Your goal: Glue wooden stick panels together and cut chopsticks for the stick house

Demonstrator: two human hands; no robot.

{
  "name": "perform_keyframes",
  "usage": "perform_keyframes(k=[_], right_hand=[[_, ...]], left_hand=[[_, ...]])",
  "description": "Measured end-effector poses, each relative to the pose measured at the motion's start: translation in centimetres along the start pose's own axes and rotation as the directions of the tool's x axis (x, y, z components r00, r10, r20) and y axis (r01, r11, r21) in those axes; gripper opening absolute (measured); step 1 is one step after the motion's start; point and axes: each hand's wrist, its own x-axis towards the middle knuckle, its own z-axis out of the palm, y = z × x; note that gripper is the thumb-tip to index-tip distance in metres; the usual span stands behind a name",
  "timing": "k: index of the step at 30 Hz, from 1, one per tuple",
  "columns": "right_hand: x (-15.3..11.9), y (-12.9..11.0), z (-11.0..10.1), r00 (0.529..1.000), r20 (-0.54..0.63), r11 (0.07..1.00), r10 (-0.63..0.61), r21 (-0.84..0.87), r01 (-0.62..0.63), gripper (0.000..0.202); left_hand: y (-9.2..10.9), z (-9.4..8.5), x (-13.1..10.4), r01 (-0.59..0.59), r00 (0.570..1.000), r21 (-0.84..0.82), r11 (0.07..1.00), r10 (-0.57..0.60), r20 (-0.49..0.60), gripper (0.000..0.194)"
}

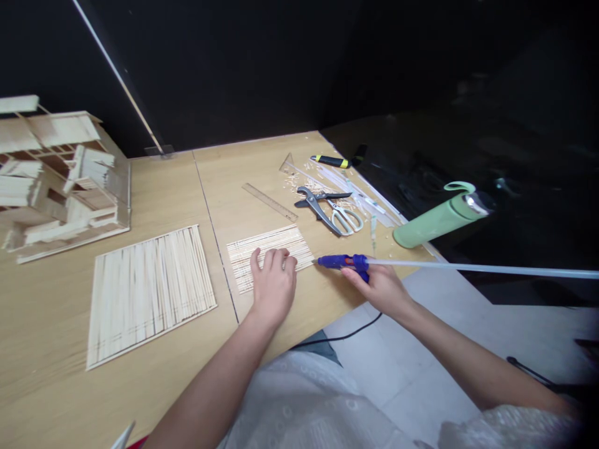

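Observation:
My right hand [386, 288] is closed around the handle of a blue hot glue gun [344, 262]. A long, pale glue stick [468, 268] sticks out of its back end. The nozzle is at the right edge of a small panel of thin wooden sticks [243, 259]; whether it touches cannot be made out. My left hand [275, 284] rests on this panel, fingers apart and bent, fingertips on the sticks. To the left lies a larger wooden stick panel [150, 293], flat on the table.
A wooden model house [60, 181] stands at the far left. Beyond the small panel lie a clear ruler [270, 201], pliers-like cutters [318, 209], scissors [346, 219], a yellow-black cutter knife [331, 161] and stick scraps. A green bottle [435, 219] stands near the right table edge.

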Motion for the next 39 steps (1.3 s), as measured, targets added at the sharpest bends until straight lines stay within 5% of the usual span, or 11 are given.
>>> perform_keyframes(k=[25, 39], right_hand=[[0.60, 0.16, 0.01, 1.000, 0.008, 0.990, 0.015, -0.139, -0.013, 0.040], [0.32, 0.04, -0.01, 0.998, 0.014, 0.998, 0.065, -0.021, -0.064, 0.039]], left_hand=[[0.10, -0.12, 0.04, -0.002, 1.000, -0.003, 1.000, 0.002, 0.004, 0.016], [0.15, -0.17, 0.07, 0.008, 1.000, -0.004, 1.000, -0.008, -0.001, 0.018]])
